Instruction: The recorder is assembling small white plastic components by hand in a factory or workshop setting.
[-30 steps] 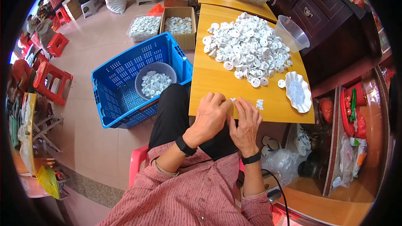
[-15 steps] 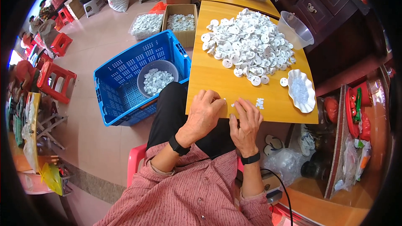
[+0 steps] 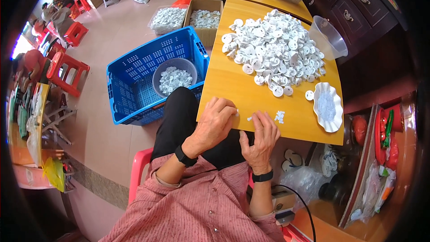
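While the person is sitting on a red stool [image 3: 139, 165] at the near edge of the wooden table [image 3: 233, 85], both hands are resting on that edge. Nearest the table's near-left corner, the left hand [image 3: 215, 123] is lying knuckles up with its fingers curled together, their tips pressing down beside a tiny white piece [image 3: 237, 112]; whether they are actually pinching it I cannot tell. Just to the right along the same edge, the right hand [image 3: 262, 136] is lying with fingers slightly spread, its fingertips [image 3: 256, 117] touching the tabletop next to a second small white piece [image 3: 249, 118]. A little farther right on the table, a small cluster of white bits [image 3: 280, 116] is lying loose. Beyond that, toward the table's right edge, a white scalloped dish [image 3: 328, 106] is holding pale granules. Farther up the table, a big heap of white round plastic parts [image 3: 275, 51] is spreading across the middle, with a clear plastic cup [image 3: 329, 38] tilting at the table's right edge beside it. Left of the table, on the floor, a blue crate [image 3: 134, 76] is holding a grey bowl [image 3: 174, 76] of the same white parts.
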Demonstrator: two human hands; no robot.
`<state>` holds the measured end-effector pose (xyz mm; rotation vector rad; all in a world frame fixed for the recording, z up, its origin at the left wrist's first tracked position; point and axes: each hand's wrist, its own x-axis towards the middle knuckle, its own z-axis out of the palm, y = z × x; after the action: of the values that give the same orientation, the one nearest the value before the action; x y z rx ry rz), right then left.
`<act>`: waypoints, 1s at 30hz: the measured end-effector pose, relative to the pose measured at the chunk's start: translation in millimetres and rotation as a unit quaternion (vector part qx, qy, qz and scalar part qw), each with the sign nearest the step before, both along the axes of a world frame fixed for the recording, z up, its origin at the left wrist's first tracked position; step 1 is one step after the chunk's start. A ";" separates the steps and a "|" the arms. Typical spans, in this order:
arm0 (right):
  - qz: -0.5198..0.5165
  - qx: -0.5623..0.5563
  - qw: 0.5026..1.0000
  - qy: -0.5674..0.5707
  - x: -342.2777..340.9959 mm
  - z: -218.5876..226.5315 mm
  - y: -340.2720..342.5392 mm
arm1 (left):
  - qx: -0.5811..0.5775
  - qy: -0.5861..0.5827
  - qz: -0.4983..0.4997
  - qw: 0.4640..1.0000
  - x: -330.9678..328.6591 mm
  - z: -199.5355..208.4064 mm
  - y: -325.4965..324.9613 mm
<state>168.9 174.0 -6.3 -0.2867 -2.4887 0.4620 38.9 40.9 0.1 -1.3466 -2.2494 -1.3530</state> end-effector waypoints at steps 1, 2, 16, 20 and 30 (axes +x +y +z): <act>-0.002 0.006 1.000 -0.010 1.1 0.3 0.0 | 0.000 -0.001 0.004 1.000 -0.1 1.2 -0.2; -0.003 0.014 1.000 -0.020 1.4 0.6 0.7 | 0.005 -0.018 -0.003 1.000 -0.6 2.8 0.0; 0.018 -0.051 0.994 0.095 2.2 -6.3 1.9 | 0.004 0.017 -0.064 0.998 -79.7 29.9 61.1; 0.003 -0.077 0.991 0.111 1.3 -3.7 -2.2 | -0.046 0.066 -0.052 0.995 -99.3 19.2 83.7; -0.026 -0.088 0.989 0.112 1.3 -4.7 -7.8 | -0.153 0.034 -0.055 0.986 -89.5 14.2 63.5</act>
<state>170.2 166.1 -11.1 -0.3490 -2.2211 0.6567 -50.6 104.4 14.2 -1.6071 -2.4433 -0.9997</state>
